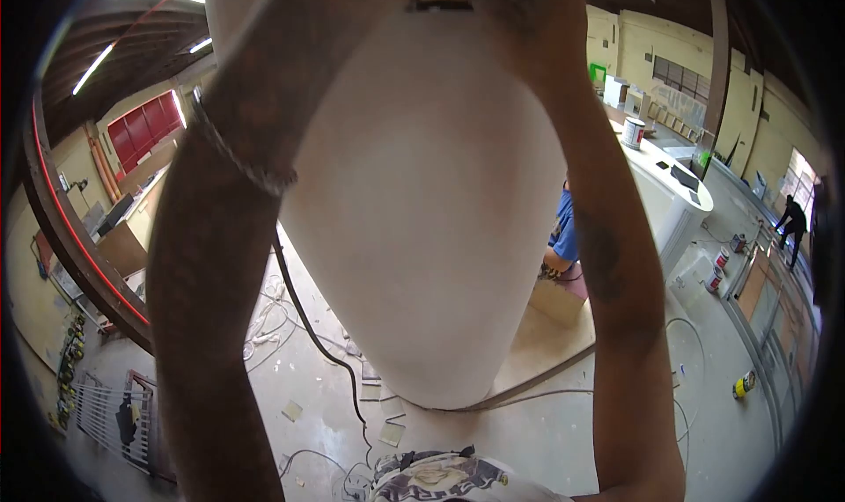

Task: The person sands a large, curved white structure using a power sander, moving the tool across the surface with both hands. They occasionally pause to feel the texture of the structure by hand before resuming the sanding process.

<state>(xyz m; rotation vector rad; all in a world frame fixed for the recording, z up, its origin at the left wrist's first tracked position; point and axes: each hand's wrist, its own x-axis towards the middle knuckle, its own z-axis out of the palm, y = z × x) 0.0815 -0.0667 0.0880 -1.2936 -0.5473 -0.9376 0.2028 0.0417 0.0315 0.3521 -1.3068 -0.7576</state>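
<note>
A large, smooth white rounded form (422, 203) stands directly in front of me and narrows toward the floor. Near its top is a small dark rectangular slot (440, 4). Both arms reach up along its sides. My left hand (308, 27), with a braided bracelet (236, 154) at the wrist, is left of the slot; its fingers run past the top edge of the view. My right hand (532, 27) is against the upper right of the form, close to the slot, its fingers dark and blurred. Whether either hand holds something is hidden.
A dark cord (326, 348) trails onto the floor, where flat scraps (392, 433) lie. Behind the form, a person in a blue shirt (564, 225) is partly hidden. A white counter (656, 172) bears a paint can (633, 132). Another person (793, 225) stands far right.
</note>
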